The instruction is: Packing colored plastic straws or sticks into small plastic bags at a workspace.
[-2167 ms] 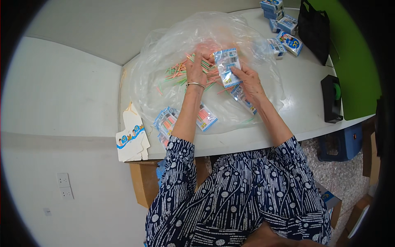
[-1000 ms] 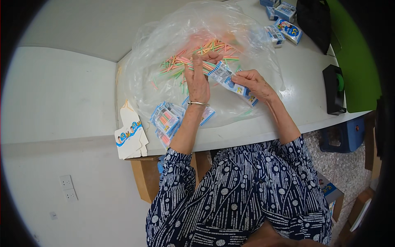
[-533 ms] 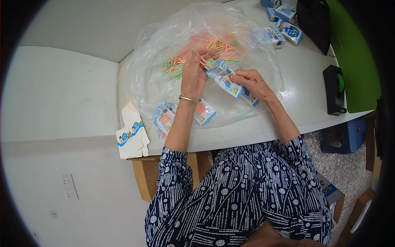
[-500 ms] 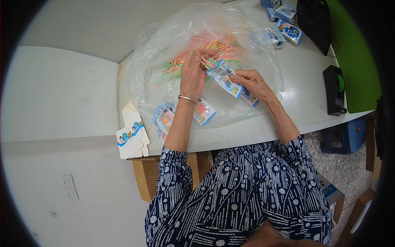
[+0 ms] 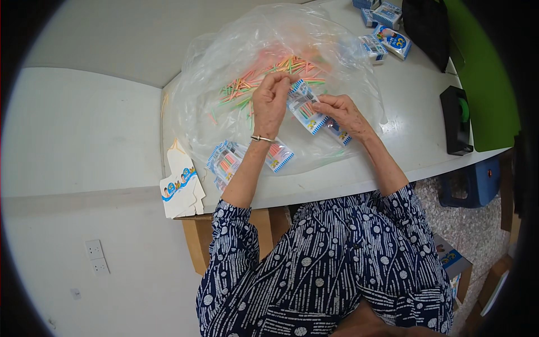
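Over a big clear plastic bag (image 5: pixel 193 106), my right hand (image 5: pixel 348 117) pinches a small blue-and-white printed packet (image 5: pixel 306 109) by its side, thumb on top. Pink and green thin sticks show through its window. My left hand (image 5: pixel 269 108), with a metal bangle at the wrist, has its fingers closed at the packet's top corner; the fingertips are partly hidden. Another packet (image 5: pixel 338 133) lies below my right hand. Loose pink, green and yellow sticks (image 5: pixel 258 84) are heaped on the bag beyond my hands. More filled packets (image 5: pixel 227 160) lie around my left forearm, partly covered by it.
At the left table edge lies a white printed card piece (image 5: pixel 181 182). Several small packs (image 5: pixel 393 42) and a black bag (image 5: pixel 428 28) are at the back right. A black tape dispenser (image 5: pixel 456 121) stands near a green board (image 5: pixel 488 84). A blue stool (image 5: pixel 470 184) stands below.
The sticks that stuck out of the packet's top now sit inside it. My left hand has shifted right and slightly down, its fingers closing at the packet's top corner.
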{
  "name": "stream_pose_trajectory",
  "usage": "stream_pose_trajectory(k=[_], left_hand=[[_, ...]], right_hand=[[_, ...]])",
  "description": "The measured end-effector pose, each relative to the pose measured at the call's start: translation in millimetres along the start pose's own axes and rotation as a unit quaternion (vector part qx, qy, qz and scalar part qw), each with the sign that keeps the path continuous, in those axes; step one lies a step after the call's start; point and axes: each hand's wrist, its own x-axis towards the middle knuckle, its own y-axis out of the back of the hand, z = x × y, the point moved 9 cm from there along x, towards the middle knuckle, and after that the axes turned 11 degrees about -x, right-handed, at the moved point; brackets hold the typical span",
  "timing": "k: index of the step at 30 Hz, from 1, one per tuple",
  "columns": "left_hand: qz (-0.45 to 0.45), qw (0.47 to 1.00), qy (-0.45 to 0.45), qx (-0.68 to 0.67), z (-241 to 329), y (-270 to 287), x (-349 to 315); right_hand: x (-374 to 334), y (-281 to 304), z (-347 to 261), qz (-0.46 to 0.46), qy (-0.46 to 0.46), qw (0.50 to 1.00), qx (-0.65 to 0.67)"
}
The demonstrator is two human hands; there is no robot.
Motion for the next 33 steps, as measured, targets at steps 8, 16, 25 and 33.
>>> stream_pose_trajectory(k=[8, 16, 25, 33], left_hand=[[0.04, 0.994, -0.072, 0.07, 42, 14, 17], [-0.113, 0.977, 0.07, 0.166, -7, 6, 12], [-0.114, 0.981, 0.13, 0.083, -12, -10, -5], [-0.172, 0.971, 0.092, 0.138, -15, -11, -6]], right_hand=[[-4, 1, -1, 0.0, -0.029, 0.999, 0.034], [-1, -3, -14, 0.005, 0.007, 0.991, 0.13], [-2, -16, -9, -0.056, -0.03, 0.993, 0.1], [2, -17, 9, -0.083, -0.047, 0.995, 0.007]])
